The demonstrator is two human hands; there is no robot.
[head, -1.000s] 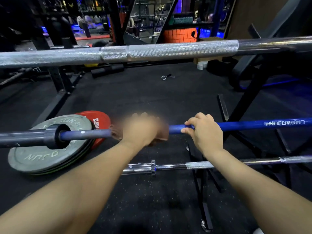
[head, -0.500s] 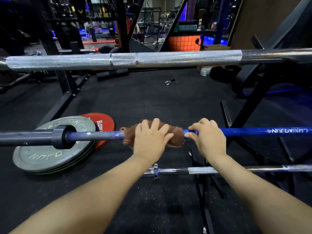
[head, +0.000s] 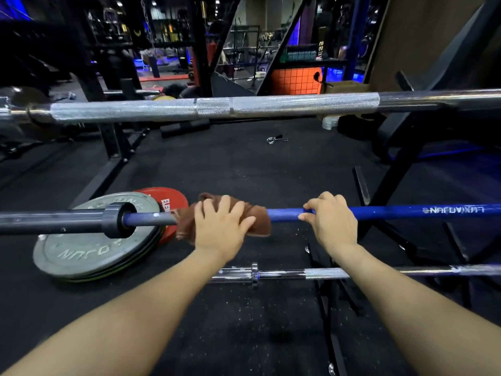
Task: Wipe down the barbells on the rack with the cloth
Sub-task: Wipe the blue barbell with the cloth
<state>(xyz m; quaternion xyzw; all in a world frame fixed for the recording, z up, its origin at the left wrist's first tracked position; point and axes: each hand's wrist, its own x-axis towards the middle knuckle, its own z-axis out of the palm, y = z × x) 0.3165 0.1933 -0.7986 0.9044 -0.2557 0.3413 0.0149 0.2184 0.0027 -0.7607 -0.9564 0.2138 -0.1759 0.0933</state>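
Note:
A blue barbell (head: 393,212) runs across the middle of the view, with a dark sleeve and collar at its left end. A brown cloth (head: 260,221) is wrapped over the blue shaft. My left hand (head: 221,230) lies on top of the cloth, fingers spread and curved over it, pressing it onto the bar. My right hand (head: 332,222) grips the bare blue shaft just right of the cloth. A silver knurled barbell (head: 217,107) sits higher on the rack, and a thinner chrome barbell (head: 325,273) lies lower.
Grey weight plates (head: 89,251) and a red plate (head: 173,198) lie stacked on the black rubber floor at left. Black rack legs (head: 390,180) stand at right. A spring collar (head: 275,138) lies on the floor farther off. Gym machines fill the background.
My left hand slid the cloth right along the blue bar, then back a little to the left. My right hand kept its grip on the shaft.

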